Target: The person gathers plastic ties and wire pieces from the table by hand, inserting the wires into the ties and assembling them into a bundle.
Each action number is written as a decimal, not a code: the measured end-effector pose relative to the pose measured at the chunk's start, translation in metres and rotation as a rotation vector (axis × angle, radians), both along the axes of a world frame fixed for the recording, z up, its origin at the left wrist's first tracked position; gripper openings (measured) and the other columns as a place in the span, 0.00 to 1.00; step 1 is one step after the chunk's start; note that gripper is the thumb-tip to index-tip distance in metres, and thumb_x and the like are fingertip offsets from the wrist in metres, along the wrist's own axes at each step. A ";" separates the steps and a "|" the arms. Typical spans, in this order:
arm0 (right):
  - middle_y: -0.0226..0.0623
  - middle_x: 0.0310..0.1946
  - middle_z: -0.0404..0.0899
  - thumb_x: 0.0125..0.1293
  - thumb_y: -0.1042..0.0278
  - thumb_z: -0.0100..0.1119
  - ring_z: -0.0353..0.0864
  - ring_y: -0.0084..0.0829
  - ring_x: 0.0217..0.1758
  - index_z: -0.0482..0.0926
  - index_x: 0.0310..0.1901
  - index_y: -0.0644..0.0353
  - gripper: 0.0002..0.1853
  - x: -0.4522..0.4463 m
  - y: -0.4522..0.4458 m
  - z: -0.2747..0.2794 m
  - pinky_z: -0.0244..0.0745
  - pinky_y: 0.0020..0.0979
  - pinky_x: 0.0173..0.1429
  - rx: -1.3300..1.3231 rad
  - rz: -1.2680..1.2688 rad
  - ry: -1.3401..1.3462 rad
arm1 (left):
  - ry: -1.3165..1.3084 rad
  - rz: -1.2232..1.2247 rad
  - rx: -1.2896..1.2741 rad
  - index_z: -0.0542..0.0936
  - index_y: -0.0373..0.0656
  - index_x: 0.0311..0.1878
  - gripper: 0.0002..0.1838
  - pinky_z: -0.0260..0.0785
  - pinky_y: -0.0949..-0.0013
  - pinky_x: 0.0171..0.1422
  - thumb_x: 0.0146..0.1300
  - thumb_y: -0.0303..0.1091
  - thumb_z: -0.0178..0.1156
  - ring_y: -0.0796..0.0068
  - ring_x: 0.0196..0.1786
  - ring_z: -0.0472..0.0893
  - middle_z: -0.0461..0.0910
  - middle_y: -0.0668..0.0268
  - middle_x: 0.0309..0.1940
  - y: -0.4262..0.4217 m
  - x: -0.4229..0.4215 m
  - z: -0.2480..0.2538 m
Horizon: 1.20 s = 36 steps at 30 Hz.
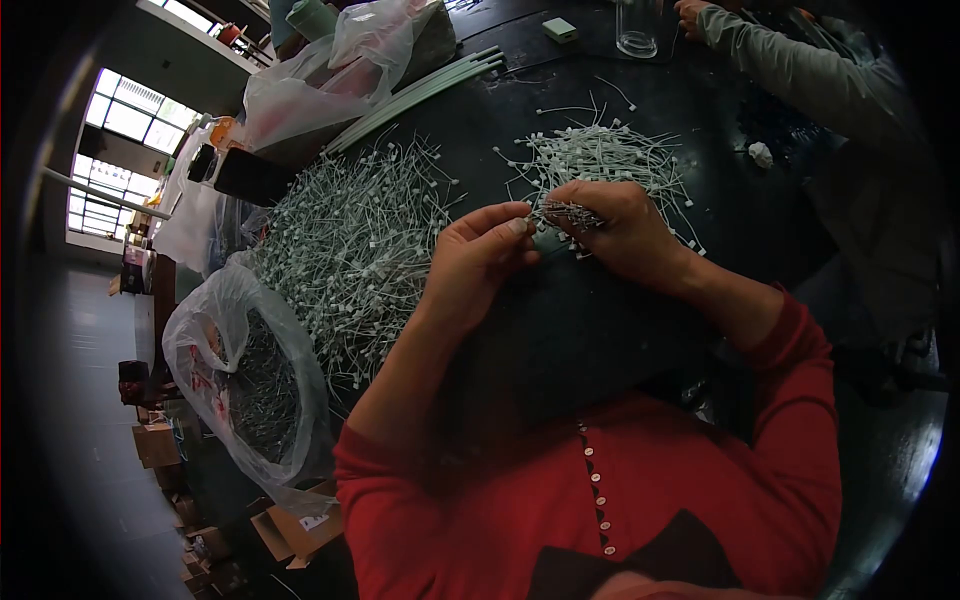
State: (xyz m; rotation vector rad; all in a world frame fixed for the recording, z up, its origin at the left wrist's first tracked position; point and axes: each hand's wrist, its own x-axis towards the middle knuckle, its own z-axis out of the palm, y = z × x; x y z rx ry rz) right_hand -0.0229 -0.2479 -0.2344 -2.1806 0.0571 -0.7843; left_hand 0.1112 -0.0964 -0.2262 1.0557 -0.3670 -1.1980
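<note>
My right hand (622, 228) is closed round a bunch of thin metallic pieces (573, 213), whose ends stick out toward the left. Thumb and fingers of my left hand (488, 243) are pinched together right beside that bunch; what they hold is too small to make out. Just behind my right hand lies a pile of thin white stems with small white heads (610, 155). A larger heap of similar pieces (350, 240) spreads over the dark table (600, 335) to the left of my left hand.
An open plastic bag (312, 385) of thin dark pieces is at the left. Long pale rods (420, 95) and another plastic bag (320, 85) lie behind the heap. A glass (637, 30), a small pale block (560, 30) and another person's sleeved arm (800, 72) are at the back.
</note>
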 end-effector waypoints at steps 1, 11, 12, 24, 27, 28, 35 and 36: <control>0.39 0.28 0.82 0.56 0.75 0.64 0.84 0.32 0.29 0.80 0.41 0.60 0.10 0.000 0.000 0.001 0.77 0.29 0.32 0.001 0.005 -0.007 | 0.000 -0.001 0.000 0.77 0.36 0.49 0.12 0.78 0.72 0.46 0.62 0.25 0.60 0.81 0.33 0.79 0.81 0.63 0.37 0.000 0.000 0.000; 0.41 0.38 0.84 0.51 0.80 0.62 0.85 0.36 0.39 0.81 0.43 0.59 0.15 -0.001 -0.007 0.000 0.81 0.31 0.41 -0.180 0.022 -0.016 | 0.047 -0.017 0.040 0.77 0.36 0.48 0.11 0.78 0.74 0.44 0.62 0.27 0.60 0.76 0.37 0.82 0.81 0.62 0.37 0.000 0.003 -0.002; 0.40 0.38 0.84 0.50 0.80 0.62 0.85 0.36 0.39 0.81 0.43 0.59 0.16 -0.001 -0.007 0.000 0.81 0.32 0.41 -0.183 0.021 -0.026 | 0.066 -0.020 0.031 0.77 0.37 0.48 0.11 0.78 0.74 0.44 0.62 0.27 0.60 0.75 0.38 0.82 0.81 0.62 0.38 0.001 0.004 -0.003; 0.40 0.39 0.84 0.47 0.83 0.61 0.85 0.38 0.39 0.81 0.42 0.59 0.18 -0.001 -0.007 -0.003 0.81 0.32 0.41 -0.159 0.009 -0.029 | 0.054 -0.027 0.027 0.77 0.36 0.48 0.12 0.78 0.74 0.44 0.62 0.27 0.60 0.75 0.38 0.82 0.81 0.61 0.38 0.001 0.003 -0.002; 0.40 0.38 0.84 0.47 0.83 0.60 0.85 0.38 0.38 0.81 0.42 0.58 0.18 -0.001 -0.007 -0.003 0.81 0.33 0.39 -0.184 0.002 -0.046 | 0.055 -0.035 0.014 0.77 0.36 0.48 0.11 0.78 0.74 0.43 0.62 0.27 0.60 0.75 0.37 0.82 0.81 0.61 0.38 0.001 0.004 -0.005; 0.39 0.37 0.84 0.47 0.83 0.60 0.85 0.38 0.37 0.81 0.42 0.58 0.18 -0.001 -0.006 -0.003 0.81 0.33 0.38 -0.203 0.002 -0.048 | 0.055 -0.035 0.014 0.77 0.36 0.48 0.11 0.78 0.74 0.43 0.62 0.27 0.60 0.75 0.37 0.82 0.81 0.61 0.38 0.001 0.004 -0.005; 0.38 0.33 0.84 0.51 0.80 0.60 0.84 0.35 0.32 0.81 0.41 0.58 0.14 -0.001 -0.004 0.000 0.78 0.32 0.34 -0.231 0.011 -0.067 | 0.040 -0.048 0.025 0.78 0.37 0.48 0.11 0.78 0.74 0.43 0.62 0.27 0.60 0.76 0.37 0.82 0.81 0.62 0.37 0.000 0.003 -0.006; 0.38 0.32 0.83 0.55 0.78 0.61 0.84 0.33 0.32 0.81 0.41 0.59 0.11 -0.001 -0.003 0.002 0.77 0.31 0.34 -0.043 0.063 0.020 | 0.042 -0.056 0.011 0.78 0.37 0.47 0.11 0.78 0.74 0.43 0.62 0.26 0.60 0.76 0.36 0.82 0.81 0.62 0.37 0.000 0.003 -0.007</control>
